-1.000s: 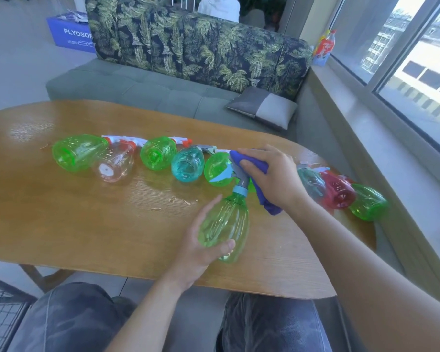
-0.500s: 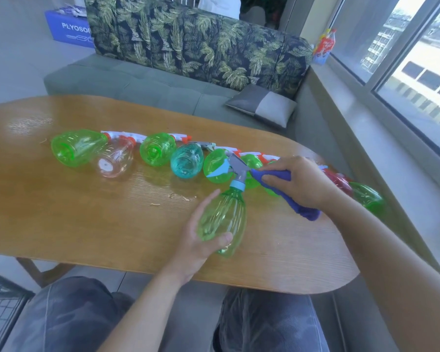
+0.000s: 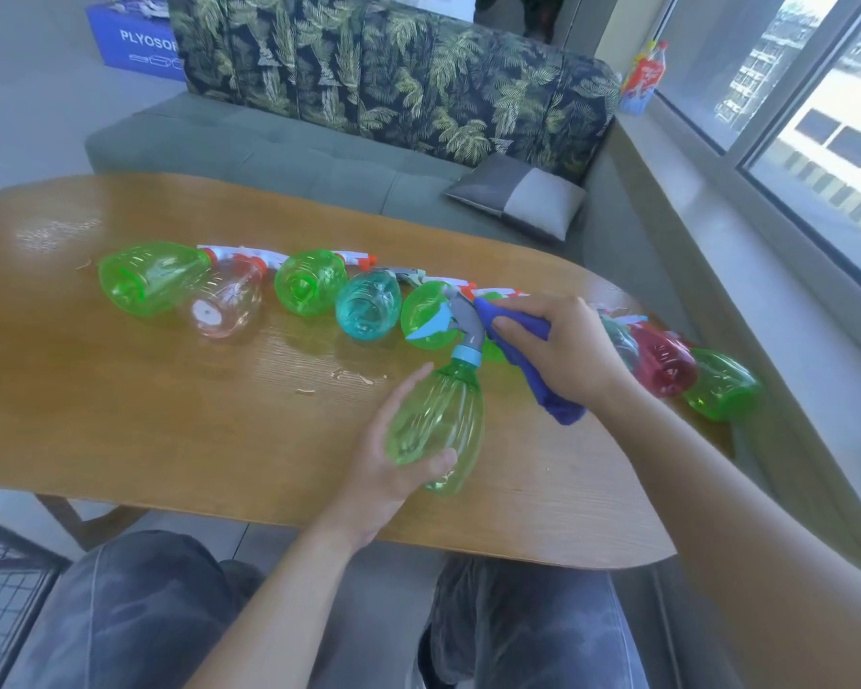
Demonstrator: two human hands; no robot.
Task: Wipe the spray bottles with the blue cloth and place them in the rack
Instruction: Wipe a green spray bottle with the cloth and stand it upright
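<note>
My left hand [image 3: 386, 469] grips the body of a light green spray bottle [image 3: 438, 425] that has a grey and blue trigger head [image 3: 463, 323]. It is held just above the wooden table [image 3: 170, 405]. My right hand [image 3: 562, 355] holds the blue cloth [image 3: 533, 370] against the right side of the trigger head. Behind them, several spray bottles lie in a row across the table: green [image 3: 150, 283], clear [image 3: 225, 308], green [image 3: 309, 288], teal [image 3: 369, 310], green [image 3: 426, 315], red [image 3: 664, 363] and green [image 3: 721, 385].
A black wire rack [image 3: 1, 599] shows at the lower left beside my knee. A sofa with leaf-patterned back [image 3: 393, 82] and a grey cushion [image 3: 518, 196] stands behind the table. A windowsill [image 3: 746, 226] runs along the right. Small crumbs [image 3: 354, 377] lie on the table.
My right hand with the blue cloth swung out to the right, off the trigger head, then came back against it. The left hand kept its grip on the green bottle.
</note>
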